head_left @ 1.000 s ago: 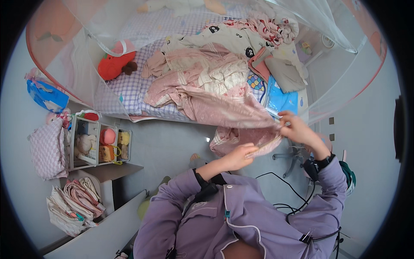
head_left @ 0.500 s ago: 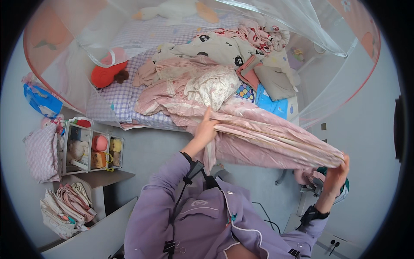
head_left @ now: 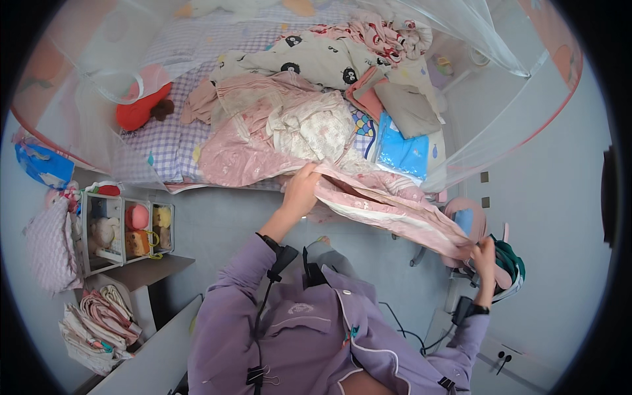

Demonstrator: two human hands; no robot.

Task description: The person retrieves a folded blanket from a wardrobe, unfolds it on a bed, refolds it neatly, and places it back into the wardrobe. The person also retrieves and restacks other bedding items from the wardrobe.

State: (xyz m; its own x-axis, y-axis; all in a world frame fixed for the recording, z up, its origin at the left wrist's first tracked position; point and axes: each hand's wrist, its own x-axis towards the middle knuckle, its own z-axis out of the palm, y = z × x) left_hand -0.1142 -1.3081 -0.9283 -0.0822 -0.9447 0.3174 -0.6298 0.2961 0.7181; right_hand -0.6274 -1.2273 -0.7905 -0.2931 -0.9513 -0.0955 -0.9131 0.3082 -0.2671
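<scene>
A long pink duvet cover (head_left: 388, 207) stretches from the bed out over the floor, its far part lying in folds. My left hand (head_left: 301, 192) is closed on its edge beside the bed's near side. At the right, my right hand (head_left: 485, 263) pinches the other end of that edge. Between my hands the edge hangs nearly taut, and a dark gap shows between its two layers. A white floral cloth (head_left: 319, 128) lies bunched on the pink fabric. Behind it is a cream blanket (head_left: 322, 62) with black round figures.
Mosquito netting (head_left: 507, 125) surrounds the bed with its checked sheet (head_left: 187, 151). A grey folded cloth (head_left: 408, 108) and a blue packet (head_left: 401, 155) lie at the right. A toy rack (head_left: 125, 230) and folded fabrics (head_left: 105, 326) stand left; a pink chair (head_left: 464, 214) stands right.
My right hand has moved left and slightly down, closer to my body. The stretched edge has slackened and parted into two layers. My left hand has shifted slightly left, its fingers now closed.
</scene>
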